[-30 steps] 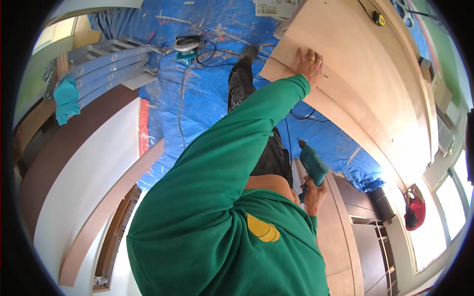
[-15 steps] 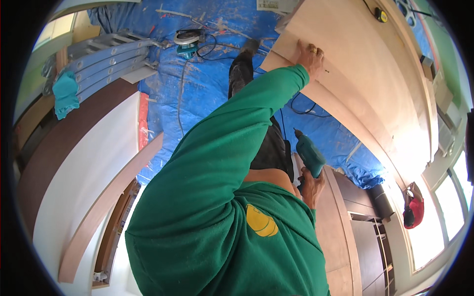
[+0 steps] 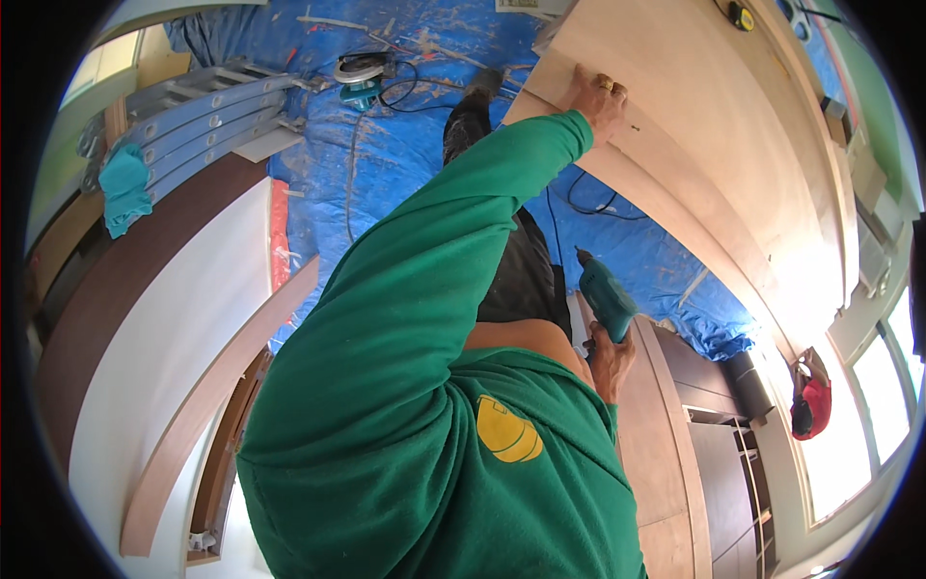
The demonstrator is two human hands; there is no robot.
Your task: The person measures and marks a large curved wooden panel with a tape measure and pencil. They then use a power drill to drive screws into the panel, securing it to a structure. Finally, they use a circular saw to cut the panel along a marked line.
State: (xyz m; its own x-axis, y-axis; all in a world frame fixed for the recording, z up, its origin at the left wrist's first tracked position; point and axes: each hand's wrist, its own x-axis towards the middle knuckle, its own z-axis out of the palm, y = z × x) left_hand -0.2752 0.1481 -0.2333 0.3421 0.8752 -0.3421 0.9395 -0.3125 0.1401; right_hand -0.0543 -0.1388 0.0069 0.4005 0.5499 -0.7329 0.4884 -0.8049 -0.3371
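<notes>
My left hand [image 3: 595, 104] presses down on a light wooden panel [image 3: 704, 106], its fingers bent over a long wooden strip [image 3: 666, 188] along the panel's near edge. A ring shows on one finger. Lower down, close to my body, my right hand [image 3: 610, 362] is wrapped round the handle of a teal power drill [image 3: 608, 297]. The drill's dark chuck points up and away from me, apart from the panel. A small dark mark, perhaps a screw or hole, shows on the panel beside my left hand.
Blue sheeting [image 3: 386, 174] covers the floor, with a circular saw [image 3: 360, 80] and cords on it. A folded ladder [image 3: 207, 111] and dark-edged boards stand left. A tape measure [image 3: 741, 16] rests on the panel's far part. Another person in a red cap [image 3: 813, 410] is at right.
The view has shifted slightly. My left hand stays bent on the strip, and the drill stays in my right hand in nearly the same pose.
</notes>
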